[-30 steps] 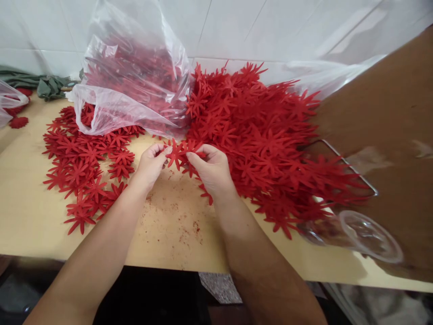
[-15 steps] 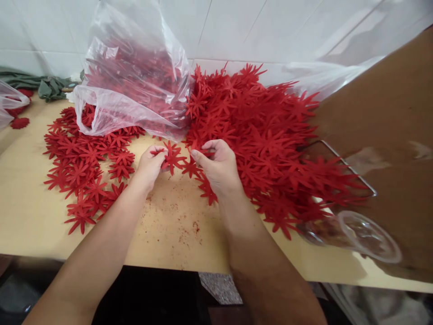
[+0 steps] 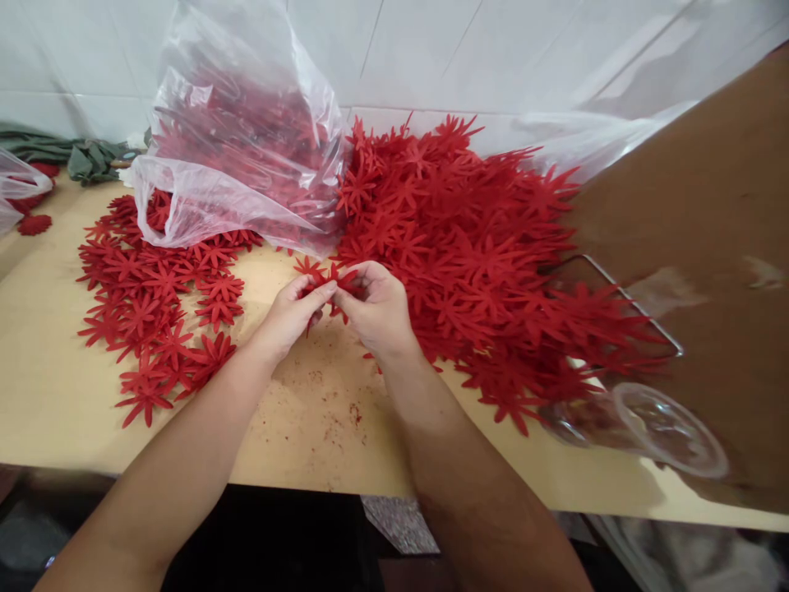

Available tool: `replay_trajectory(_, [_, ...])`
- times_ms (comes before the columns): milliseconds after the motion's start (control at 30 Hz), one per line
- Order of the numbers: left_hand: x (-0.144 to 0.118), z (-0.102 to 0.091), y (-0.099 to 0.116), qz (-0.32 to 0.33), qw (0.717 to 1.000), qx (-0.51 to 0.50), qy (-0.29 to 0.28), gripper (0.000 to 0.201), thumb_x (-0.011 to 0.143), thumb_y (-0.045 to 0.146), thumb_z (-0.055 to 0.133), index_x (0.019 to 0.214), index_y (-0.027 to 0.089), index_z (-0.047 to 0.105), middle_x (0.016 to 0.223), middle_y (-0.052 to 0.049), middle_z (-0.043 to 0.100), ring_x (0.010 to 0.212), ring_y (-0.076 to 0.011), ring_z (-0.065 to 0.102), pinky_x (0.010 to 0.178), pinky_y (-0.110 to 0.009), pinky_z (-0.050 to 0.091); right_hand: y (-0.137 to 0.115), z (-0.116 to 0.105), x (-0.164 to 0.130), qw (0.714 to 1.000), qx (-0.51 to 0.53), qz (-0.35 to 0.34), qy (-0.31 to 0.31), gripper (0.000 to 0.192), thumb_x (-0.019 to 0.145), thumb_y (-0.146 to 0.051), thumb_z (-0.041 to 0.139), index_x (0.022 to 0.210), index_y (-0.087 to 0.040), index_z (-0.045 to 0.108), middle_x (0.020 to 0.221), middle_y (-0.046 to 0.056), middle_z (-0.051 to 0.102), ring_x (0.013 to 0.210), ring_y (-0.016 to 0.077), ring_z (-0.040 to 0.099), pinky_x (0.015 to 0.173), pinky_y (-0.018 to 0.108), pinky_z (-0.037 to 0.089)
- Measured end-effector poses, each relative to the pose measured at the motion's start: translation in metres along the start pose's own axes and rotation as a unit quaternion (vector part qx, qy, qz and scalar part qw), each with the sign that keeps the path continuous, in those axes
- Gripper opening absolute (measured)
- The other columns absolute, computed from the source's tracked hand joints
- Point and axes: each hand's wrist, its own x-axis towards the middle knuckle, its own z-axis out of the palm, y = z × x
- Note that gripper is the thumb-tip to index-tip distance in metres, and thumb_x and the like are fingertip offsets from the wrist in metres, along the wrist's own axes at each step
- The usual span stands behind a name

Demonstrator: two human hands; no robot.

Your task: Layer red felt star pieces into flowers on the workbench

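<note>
Between my hands, a red flower-shaped cutout (image 3: 334,276) with narrow petals is pinched above the table. My left hand (image 3: 298,307) grips it with thumb and fingers closed. From the other side my right hand (image 3: 376,304) also pinches it, the two thumbs almost touching. Fingers cover much of the cutout, so I cannot tell whether it is one layer or several. A large heap of red flower cutouts (image 3: 468,238) rises just beyond my right hand. To the left lies a smaller, looser pile of the same cutouts (image 3: 145,308).
A clear plastic bag (image 3: 240,156) full of red cutouts stands against the tiled wall. At right are a cardboard sheet (image 3: 708,271), a bent metal wire (image 3: 641,304) and a clear plastic cup (image 3: 669,427) on its side. Green cloth (image 3: 92,156) lies at far left. Red crumbs dot the table (image 3: 320,452).
My hands have come together: the left moved right and the right moved slightly left. The cutout that was spread in view between them is now mostly covered by fingers.
</note>
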Motion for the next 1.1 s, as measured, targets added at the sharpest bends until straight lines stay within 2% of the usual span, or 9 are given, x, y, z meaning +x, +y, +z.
replay_trajectory(167, [0.006,-0.005,-0.005,-0.030,0.999,-0.021,0.029,0.011,0.074,0.020,0.049,0.064,0.017,0.045,0.050,0.005,0.043,0.043,-0.0045,0.040,0.043,-0.018,0.027,0.000,-0.002,0.000,0.999,0.005,0.023,-0.029,0.025,0.057,-0.025,0.070,0.068,-0.019,0.048,0.062,-0.004,0.053,0.055,0.0078,0.050,0.055,0.025,0.044])
replay_trajectory(333, [0.011,-0.009,-0.005,-0.001,0.996,-0.037,0.084,0.007,0.073,0.015,0.046,0.066,0.016,0.048,0.051,0.005,0.044,0.043,-0.0039,0.040,0.045,-0.017,0.030,0.002,-0.004,0.001,0.992,0.052,0.057,-0.101,0.029,0.059,-0.037,0.070,0.070,-0.019,0.052,0.064,-0.003,0.055,0.056,0.0078,0.050,0.057,0.026,0.045])
replay_trajectory(433, [0.012,-0.011,-0.002,0.014,0.991,-0.050,0.122,0.008,0.073,0.016,0.047,0.065,0.017,0.045,0.049,0.006,0.043,0.041,-0.0036,0.038,0.043,-0.017,0.028,-0.001,-0.008,0.002,0.993,0.064,0.058,-0.075,0.027,0.060,-0.040,0.069,0.067,-0.020,0.053,0.060,-0.004,0.053,0.054,0.0075,0.049,0.055,0.025,0.045])
replay_trajectory(600, [0.016,-0.025,0.005,0.042,0.980,-0.066,0.185,0.007,0.073,0.017,0.046,0.066,0.017,0.045,0.046,0.006,0.041,0.040,-0.0051,0.037,0.041,-0.018,0.025,-0.002,-0.020,0.008,0.993,0.103,0.042,0.030,0.023,0.064,-0.036,0.068,0.065,-0.020,0.051,0.058,-0.005,0.050,0.051,0.0064,0.047,0.052,0.023,0.043])
replay_trajectory(733, [0.018,-0.029,0.004,0.054,0.980,-0.057,0.184,0.005,0.072,0.019,0.047,0.067,0.017,0.046,0.050,0.006,0.043,0.042,-0.0054,0.038,0.043,-0.018,0.028,0.003,-0.022,0.012,0.986,0.133,0.069,0.073,0.020,0.063,-0.030,0.069,0.064,-0.020,0.051,0.058,-0.005,0.050,0.051,0.0063,0.049,0.053,0.023,0.044])
replay_trajectory(933, [0.017,-0.016,-0.007,0.073,0.987,0.008,0.142,0.009,0.072,0.021,0.050,0.065,0.016,0.047,0.057,0.005,0.046,0.051,-0.0053,0.041,0.054,-0.019,0.034,0.003,-0.014,0.008,0.982,0.144,0.116,0.022,0.018,0.059,-0.023,0.069,0.068,-0.020,0.054,0.062,-0.005,0.055,0.056,0.0077,0.053,0.058,0.025,0.049])
replay_trajectory(1100, [0.015,-0.013,-0.009,0.072,0.994,0.039,0.076,0.011,0.075,0.025,0.051,0.069,0.016,0.050,0.060,0.005,0.049,0.057,-0.0058,0.044,0.061,-0.020,0.038,0.003,-0.010,0.007,0.988,0.106,0.105,0.030,0.011,0.063,-0.020,0.064,0.068,-0.018,0.055,0.057,-0.005,0.054,0.051,0.0059,0.048,0.053,0.022,0.045])
